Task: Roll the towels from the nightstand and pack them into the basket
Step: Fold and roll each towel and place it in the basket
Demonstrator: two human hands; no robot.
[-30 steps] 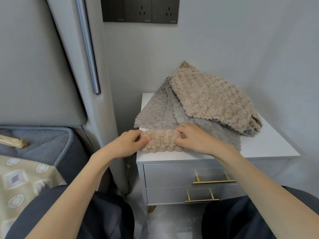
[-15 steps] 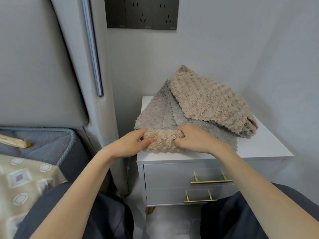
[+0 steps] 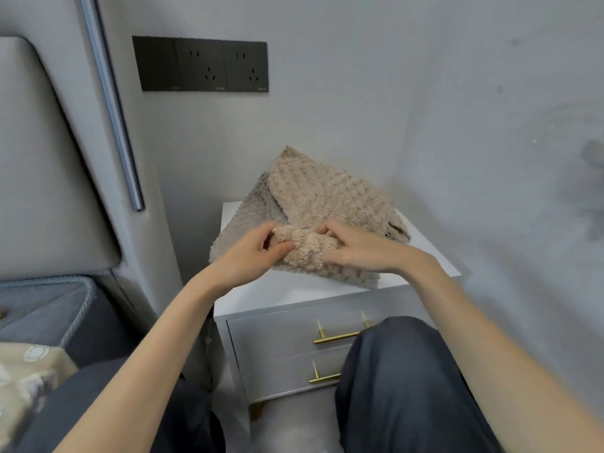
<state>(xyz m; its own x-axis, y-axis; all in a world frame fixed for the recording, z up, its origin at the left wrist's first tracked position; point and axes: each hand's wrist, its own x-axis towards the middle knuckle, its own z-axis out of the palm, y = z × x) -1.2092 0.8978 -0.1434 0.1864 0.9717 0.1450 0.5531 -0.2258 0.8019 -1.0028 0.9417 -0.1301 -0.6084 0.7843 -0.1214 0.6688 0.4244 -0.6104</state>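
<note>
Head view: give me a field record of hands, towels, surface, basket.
left hand: grips left end of towel roll
right hand: grips right end of towel roll
towel roll: beige, partly rolled, unrolled part lying on nightstand
other towels: beige over grey, piled behind the roll
basket: not in view

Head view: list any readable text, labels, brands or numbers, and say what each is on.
Nothing is legible.
Socket panel: a tiny pale mark sits at the bottom edge of each of its three plates, too small and blurred to read.
Rolled towel, pile, nightstand, bedspread: no text visible. The bedspread shows only a pattern.
</note>
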